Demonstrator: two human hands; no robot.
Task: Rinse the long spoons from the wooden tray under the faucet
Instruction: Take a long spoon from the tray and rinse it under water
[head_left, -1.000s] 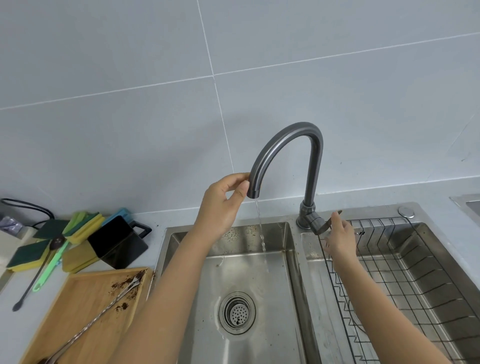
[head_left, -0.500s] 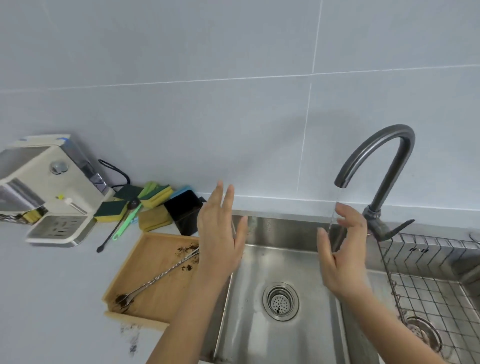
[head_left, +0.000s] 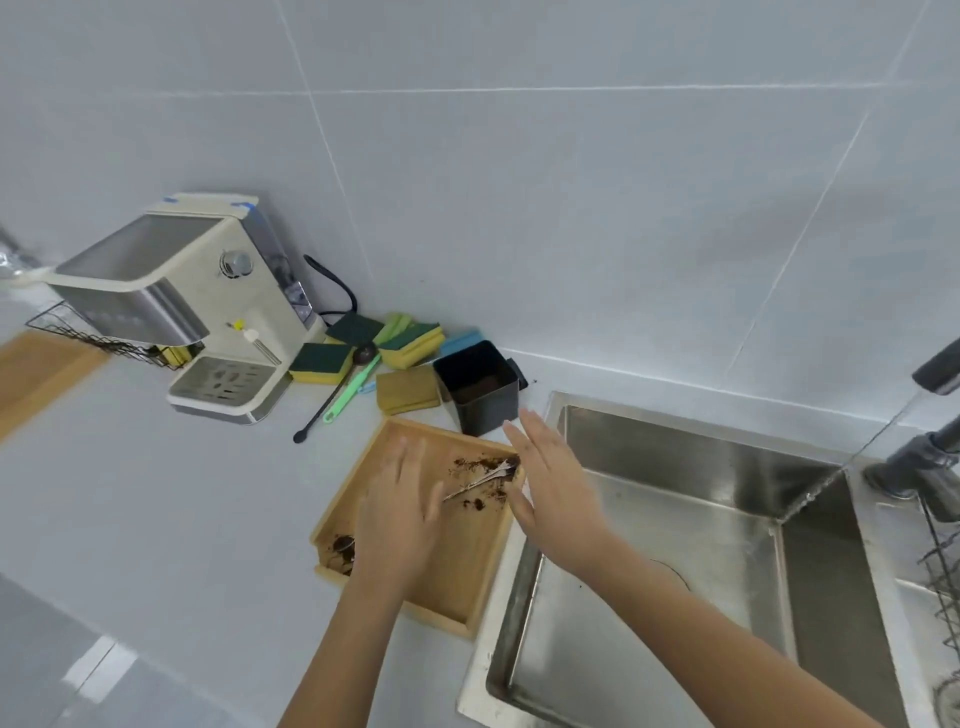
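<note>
Both forearms come in from the bottom edge, and the left hand (head_left: 402, 512) is spread flat over the middle of the wooden tray (head_left: 457, 587), fingers wide, gripping nothing. It covers most of the long spoons (head_left: 480, 479), so only a bit of thin metal handle pokes out past the fingertips, plus a bowl end (head_left: 344, 544) down in the near-left corner of the tray. Can't tell how many spoons there are, the handles run together. The right hand (head_left: 553, 491) hovers over the tray's right edge where it butts up against the sink (head_left: 524, 587), also open with fingers apart and empty.

What I'd worry about: there are dark grounds stuck around both ends of the spoons and scattered on the wood. Thin handles lying flat are probably hard to pinch, so a sloppy grab could skid them across the tray and flick that muck onto the white counter (head_left: 171, 519). If only one end gets lifted, the other likely drags through the mess.

Further back the black bin (head_left: 478, 387) sits right against the tray's far corner, so a long handle swinging up could clip it. Past the basin the faucet (head_left: 935, 371) is already running, so a fast swing under the stream might splash
</note>
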